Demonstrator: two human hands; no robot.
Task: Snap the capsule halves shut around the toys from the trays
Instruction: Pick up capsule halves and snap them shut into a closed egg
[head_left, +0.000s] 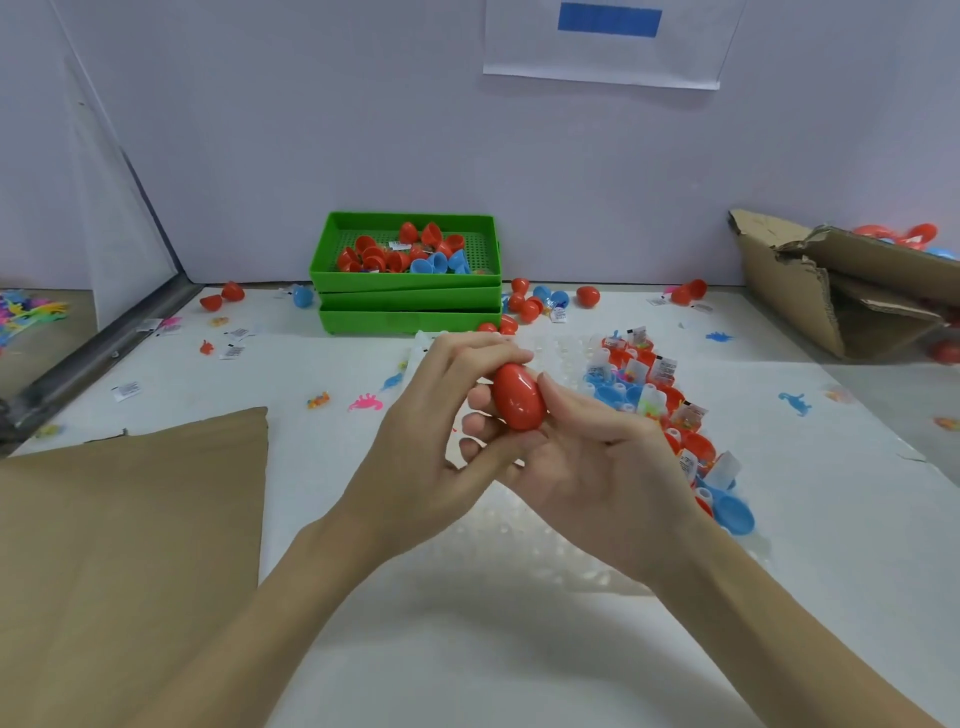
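Observation:
A closed red egg-shaped capsule (518, 396) is held above the middle of the table between both hands. My left hand (441, 415) grips its upper end with curled fingers. My right hand (587, 457) cups it from below, thumb pressed on its right side. What is inside cannot be seen. Under and right of my hands lies a clear bubble tray (519, 525) holding several red and blue capsule halves (649, 395) loaded with small bagged toys.
Stacked green trays (410, 296) with loose red and blue halves stand at the back centre. Closed capsules (587, 297) and small rubber dinosaurs (365, 402) lie scattered around. A brown paper sheet (130, 545) covers the near left. A torn cardboard box (841, 291) sits back right.

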